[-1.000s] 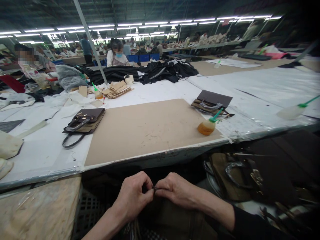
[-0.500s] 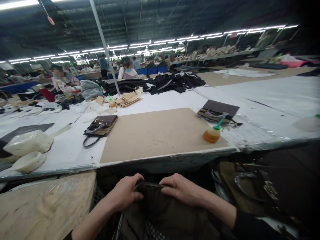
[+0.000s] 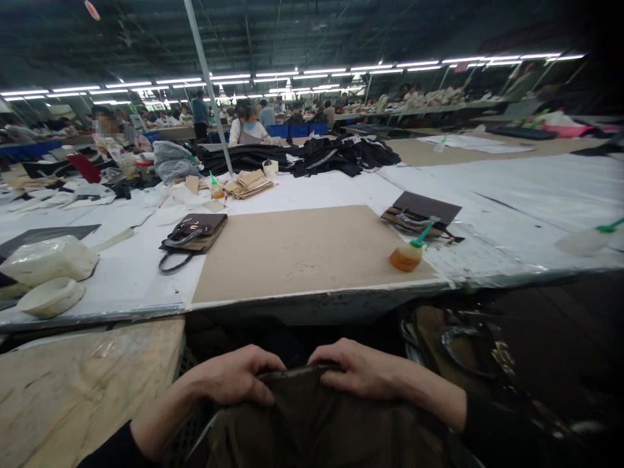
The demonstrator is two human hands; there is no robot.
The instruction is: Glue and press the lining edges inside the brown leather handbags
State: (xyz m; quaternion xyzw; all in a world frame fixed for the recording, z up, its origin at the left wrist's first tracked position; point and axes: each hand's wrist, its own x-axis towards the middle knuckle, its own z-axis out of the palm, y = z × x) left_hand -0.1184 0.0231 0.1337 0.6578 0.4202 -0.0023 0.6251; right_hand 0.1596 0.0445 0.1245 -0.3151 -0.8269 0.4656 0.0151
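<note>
Below the table's front edge, both my hands grip the top edge of a dark brown bag piece (image 3: 312,422) in my lap. My left hand (image 3: 238,380) is curled over its left part, fingers closed on the rim. My right hand (image 3: 361,370) is curled over its right part in the same way. The lower part of the bag piece runs out of the picture. On the table ahead lies a brown cardboard mat (image 3: 312,250) with an orange glue bottle with a green nozzle (image 3: 407,253) at its right corner.
A finished brown handbag (image 3: 192,234) lies left of the mat, and flat bag parts (image 3: 422,211) lie to its right. More bags with handles (image 3: 463,344) sit under the table at right. A wooden board (image 3: 73,383) is at lower left. Other people work at far tables.
My hands went from pinching something small together to holding the bag piece's top edge apart, and the piece has come up toward me. The view tilted up slightly.
</note>
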